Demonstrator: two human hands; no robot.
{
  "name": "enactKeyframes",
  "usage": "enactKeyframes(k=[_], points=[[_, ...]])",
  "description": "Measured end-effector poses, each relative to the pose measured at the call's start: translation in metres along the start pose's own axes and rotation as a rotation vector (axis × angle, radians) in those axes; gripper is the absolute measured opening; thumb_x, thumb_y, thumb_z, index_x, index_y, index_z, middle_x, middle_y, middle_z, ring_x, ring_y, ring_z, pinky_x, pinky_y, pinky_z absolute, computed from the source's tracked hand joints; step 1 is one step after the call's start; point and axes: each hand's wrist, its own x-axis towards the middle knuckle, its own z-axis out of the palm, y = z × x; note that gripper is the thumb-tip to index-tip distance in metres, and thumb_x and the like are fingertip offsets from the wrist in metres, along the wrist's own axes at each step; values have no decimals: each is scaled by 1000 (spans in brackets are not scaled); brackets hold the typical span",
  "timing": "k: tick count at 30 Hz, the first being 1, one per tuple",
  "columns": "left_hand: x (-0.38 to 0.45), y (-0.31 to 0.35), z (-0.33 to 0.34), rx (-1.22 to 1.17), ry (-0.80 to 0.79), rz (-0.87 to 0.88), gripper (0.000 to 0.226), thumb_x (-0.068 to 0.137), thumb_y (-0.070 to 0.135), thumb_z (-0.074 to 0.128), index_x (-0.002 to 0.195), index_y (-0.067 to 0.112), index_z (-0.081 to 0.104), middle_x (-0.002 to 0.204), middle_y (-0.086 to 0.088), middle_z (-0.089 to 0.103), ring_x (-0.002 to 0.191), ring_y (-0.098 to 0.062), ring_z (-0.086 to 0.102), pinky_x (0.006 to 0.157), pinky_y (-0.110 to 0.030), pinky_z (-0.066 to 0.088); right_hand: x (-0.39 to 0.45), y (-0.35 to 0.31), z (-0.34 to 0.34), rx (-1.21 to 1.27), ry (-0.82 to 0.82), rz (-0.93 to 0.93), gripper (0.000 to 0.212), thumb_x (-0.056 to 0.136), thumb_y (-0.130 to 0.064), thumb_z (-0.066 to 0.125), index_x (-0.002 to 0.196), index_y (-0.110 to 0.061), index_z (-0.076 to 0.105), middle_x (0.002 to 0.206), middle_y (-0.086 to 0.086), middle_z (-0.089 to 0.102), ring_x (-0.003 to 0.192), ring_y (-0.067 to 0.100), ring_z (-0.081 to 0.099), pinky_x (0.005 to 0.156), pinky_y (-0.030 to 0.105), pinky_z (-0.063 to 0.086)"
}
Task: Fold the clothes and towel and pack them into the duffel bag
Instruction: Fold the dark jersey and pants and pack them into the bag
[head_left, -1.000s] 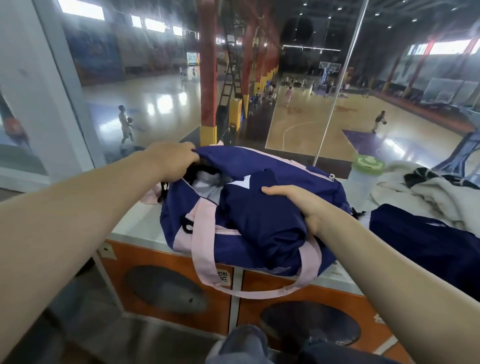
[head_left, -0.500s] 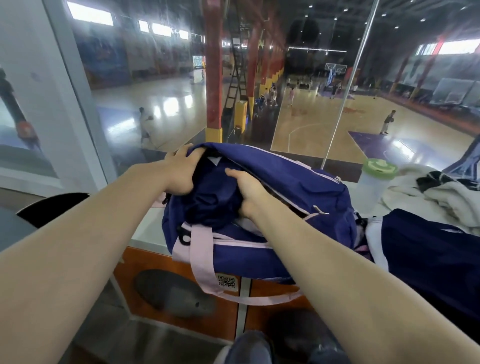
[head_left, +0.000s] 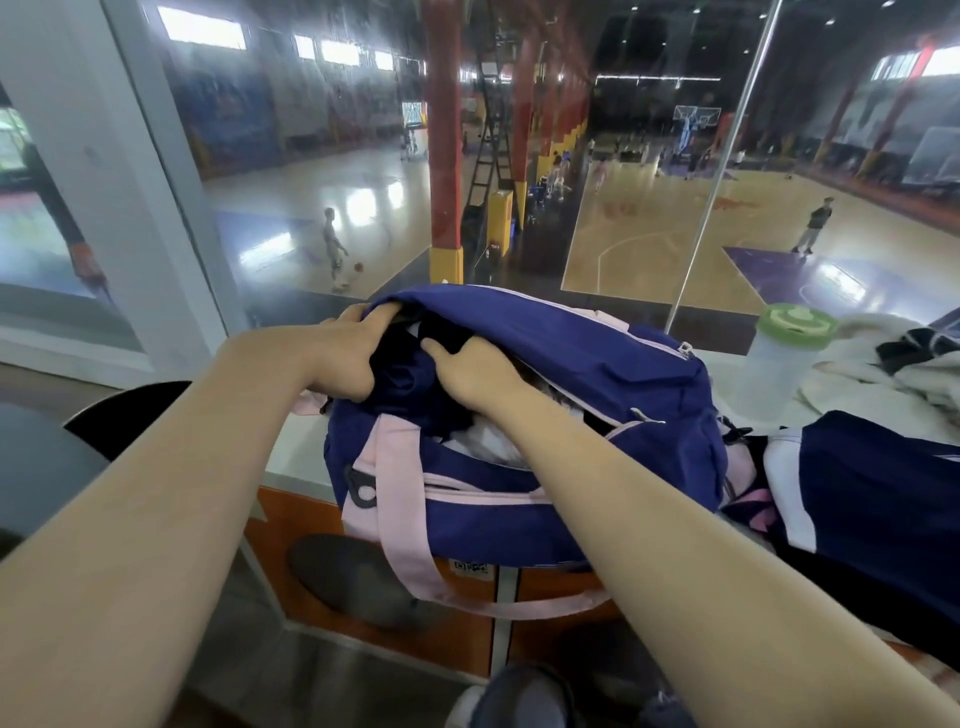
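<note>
This is an indoor sports hall, seen from a raised viewing ledge behind a glass pane (head_left: 597, 171). Beyond the glass lie polished wooden basketball courts (head_left: 649, 249) with painted lines and purple zones, and a basketball hoop (head_left: 696, 117) stands far off to the right. Red pillars (head_left: 444, 156) with yellow padded bases run down the middle between courts. A player (head_left: 333, 249) with a ball stands on the left court, another person (head_left: 815, 223) on the right, with a cluster further back. High windows and ceiling lamps light the hall.
</note>
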Motion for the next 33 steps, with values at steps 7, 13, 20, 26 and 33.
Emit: enactKeyframes(k=[7, 13, 20, 26, 33], points=[[-12, 11, 15, -106, 175, 57, 98, 80, -4, 58, 154, 20, -2, 157, -10, 7, 123, -39, 44, 75, -28, 41, -29, 2, -13, -601, -96, -452, 53, 100, -33, 41, 151, -29, 31, 150, 10, 39, 131, 34, 42, 107, 45, 38], [-12, 8, 12, -134, 163, 54, 102, 79, -6, 58, 153, 26, -5, 157, -6, 6, 99, -31, 51, 70, -33, 46, -31, 16, 6, -642, -317, -398, 51, 104, -27, 28, 154, -34, 23, 164, 3, 16, 148, 27, 18, 121, 42, 15], [-16, 10, 11, -174, 225, 84, 92, 81, -10, 52, 152, 27, 6, 148, -9, 25, 94, -28, 51, 70, -36, 47, -18, 21, 20, -724, -290, -317, 50, 105, -43, 20, 154, -39, 19, 165, 0, 11, 147, 32, 16, 120, 48, 9], [-11, 10, 19, -276, 293, 118, 86, 78, -9, 50, 150, 24, 16, 140, -11, 35, 103, -25, 47, 80, -30, 37, -27, 22, -5, -338, -400, -332, 51, 101, -32, 48, 150, -31, 35, 163, 6, 17, 150, 25, 15, 119, 31, 12], [5, 9, 23, -371, 337, 108, 86, 77, 0, 51, 149, 31, 17, 143, -11, 34, 122, -33, 44, 88, -33, 39, -53, 32, -33, -403, -270, -316, 31, 93, -42, 58, 104, -14, 59, 100, 3, 61, 89, 20, 56, 73, 30, 41]])
